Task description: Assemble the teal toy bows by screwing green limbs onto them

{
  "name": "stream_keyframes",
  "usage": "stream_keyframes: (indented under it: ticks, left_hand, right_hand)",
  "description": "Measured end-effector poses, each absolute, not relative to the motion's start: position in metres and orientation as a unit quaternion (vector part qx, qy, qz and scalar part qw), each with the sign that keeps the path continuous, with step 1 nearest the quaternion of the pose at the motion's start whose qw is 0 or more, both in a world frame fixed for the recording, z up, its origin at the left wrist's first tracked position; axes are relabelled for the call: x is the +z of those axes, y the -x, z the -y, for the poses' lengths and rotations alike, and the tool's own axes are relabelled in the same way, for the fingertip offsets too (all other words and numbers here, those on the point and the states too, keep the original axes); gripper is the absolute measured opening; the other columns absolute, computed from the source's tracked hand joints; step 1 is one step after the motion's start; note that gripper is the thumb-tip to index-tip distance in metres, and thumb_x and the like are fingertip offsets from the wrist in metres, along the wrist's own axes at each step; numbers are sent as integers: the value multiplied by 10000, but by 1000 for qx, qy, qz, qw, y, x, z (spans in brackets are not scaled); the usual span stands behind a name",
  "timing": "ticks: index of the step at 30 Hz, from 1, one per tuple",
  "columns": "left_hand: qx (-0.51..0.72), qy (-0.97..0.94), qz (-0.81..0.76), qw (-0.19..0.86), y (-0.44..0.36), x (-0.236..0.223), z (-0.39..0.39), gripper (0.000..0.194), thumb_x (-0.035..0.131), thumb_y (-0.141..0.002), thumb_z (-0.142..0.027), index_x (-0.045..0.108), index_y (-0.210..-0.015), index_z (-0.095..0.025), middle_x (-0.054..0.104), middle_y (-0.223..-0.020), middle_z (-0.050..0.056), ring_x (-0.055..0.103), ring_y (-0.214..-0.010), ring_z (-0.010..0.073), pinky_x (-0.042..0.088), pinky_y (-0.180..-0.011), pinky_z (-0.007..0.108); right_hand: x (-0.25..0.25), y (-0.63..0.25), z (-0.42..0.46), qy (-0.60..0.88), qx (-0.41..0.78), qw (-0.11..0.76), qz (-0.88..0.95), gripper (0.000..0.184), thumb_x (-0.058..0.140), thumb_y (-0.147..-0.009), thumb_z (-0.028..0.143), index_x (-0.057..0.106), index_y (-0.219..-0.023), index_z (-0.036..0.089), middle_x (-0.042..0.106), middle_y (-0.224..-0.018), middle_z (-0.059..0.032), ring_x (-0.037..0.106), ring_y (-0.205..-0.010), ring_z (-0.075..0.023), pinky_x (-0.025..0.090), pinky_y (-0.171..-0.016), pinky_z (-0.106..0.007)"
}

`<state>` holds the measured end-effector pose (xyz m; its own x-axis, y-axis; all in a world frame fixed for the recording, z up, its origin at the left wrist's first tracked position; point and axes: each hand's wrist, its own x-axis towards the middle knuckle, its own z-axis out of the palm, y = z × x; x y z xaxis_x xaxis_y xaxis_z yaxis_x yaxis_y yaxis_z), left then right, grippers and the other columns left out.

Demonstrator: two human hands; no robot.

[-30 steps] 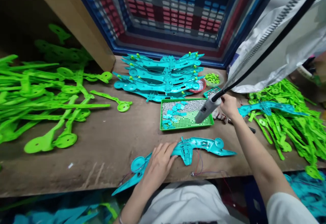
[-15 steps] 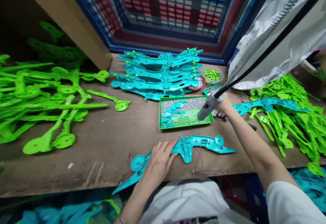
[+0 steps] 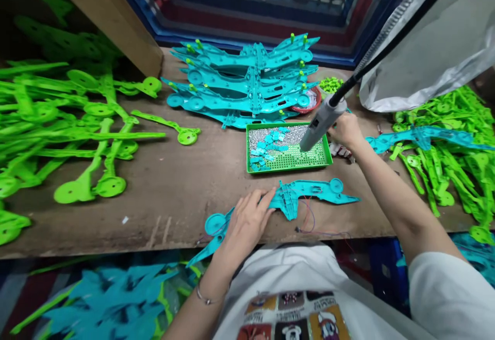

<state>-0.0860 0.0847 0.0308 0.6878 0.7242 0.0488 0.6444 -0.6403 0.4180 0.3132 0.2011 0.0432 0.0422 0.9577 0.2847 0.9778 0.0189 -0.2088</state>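
My left hand (image 3: 249, 219) lies over the left half of a long turquoise plastic part (image 3: 305, 190), its fingers and thumb closed around it near the table's front edge. Thin red and blue wires (image 3: 307, 216) trail from that part. My right hand (image 3: 346, 129) is curled at the right end of the green tray, beside a small container mostly hidden behind it. Its fingertips are covered, so what they pinch cannot be seen. A grey electric screwdriver (image 3: 323, 123) hangs on a black cable in front of this hand, tip over the green tray (image 3: 290, 170).
Stacked turquoise parts (image 3: 251, 87) stand behind the tray, which contains screws and turquoise pieces. Lime-green parts (image 3: 88, 133) pile up at the left, more lime-green parts (image 3: 436, 164) at the right. A red basket (image 3: 315, 102) and bowl of green bits (image 3: 330, 84) sit at the back.
The view has tipped downward, so the table appears higher and more of my shirt shows. My left hand stays on the turquoise part; my right hand stays by the tray's right end.
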Motion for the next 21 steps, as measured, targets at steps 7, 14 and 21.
stream_keyframes:
  ticks: [7, 14, 21]
  left_hand:
    - [114, -906, -390, 116, 85, 42, -77, 478, 509, -1037, -250, 440, -1510, -224, 641, -1198, 111, 625, -1034, 262, 497, -838, 386]
    - [118, -905, -404, 61, 77, 55, -63, 484, 532, -1034, -271, 438, -1502, -191, 652, -1153, 117, 628, -994, 265, 477, -785, 376]
    - [134, -899, -416, 36, 73, 64, -51, 448, 522, -1032, -233, 450, -1473, -198, 659, -1129, 122, 631, -949, 261, 462, -751, 379]
  right_hand:
    - [66, -234, -71, 721, 245, 458, 458, 188, 748, -777, 338, 828, -879, 201, 790, -764, -41, 705, -672, -199, 566, -635, -328]
    - [40, -168, -20, 747, 217, 477, 409, 108, 728, -812, 300, 815, -834, 238, 794, -815, -34, 712, -697, -197, 587, -694, -345]
    - [33, -147, -20, 768, 7, 401, 500, 163, 624, -902, 225, 785, -903, 247, 785, -881, -76, 729, -821, -244, 581, -824, -408]
